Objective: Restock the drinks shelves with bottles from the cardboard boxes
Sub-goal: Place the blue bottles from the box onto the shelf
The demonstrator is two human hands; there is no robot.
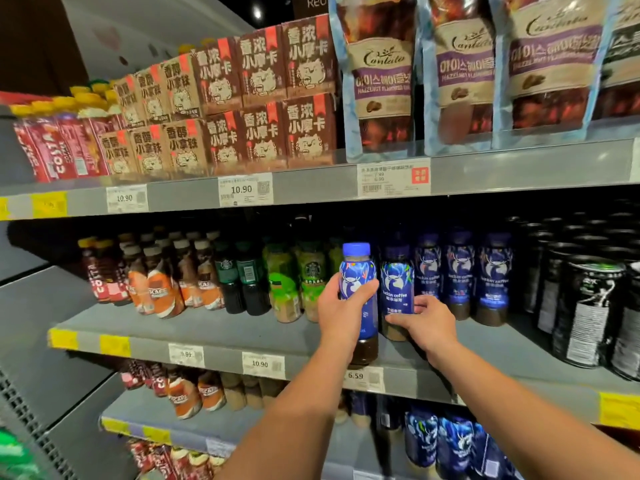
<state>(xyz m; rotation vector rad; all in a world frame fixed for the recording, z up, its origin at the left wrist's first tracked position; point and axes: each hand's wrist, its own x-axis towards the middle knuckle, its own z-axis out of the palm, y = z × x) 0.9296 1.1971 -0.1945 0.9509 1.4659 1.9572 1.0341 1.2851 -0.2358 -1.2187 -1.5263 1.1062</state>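
Observation:
My left hand (341,308) grips a blue-labelled coffee bottle (358,271) with a blue cap, held upright at the front edge of the middle shelf (221,329). Right beside it, my right hand (426,322) wraps around the lower part of a second blue coffee bottle (397,285) standing on that shelf. More bottles of the same blue kind (460,275) stand in a row to the right. No cardboard box is in view.
Green and orange bottled coffees (242,275) fill the middle shelf's left side, black cans (588,306) its right. The top shelf holds brown cartons (263,98) and hanging coffee pouches (381,74). Lower shelves (221,434) carry more bottles. Price tags line the shelf edges.

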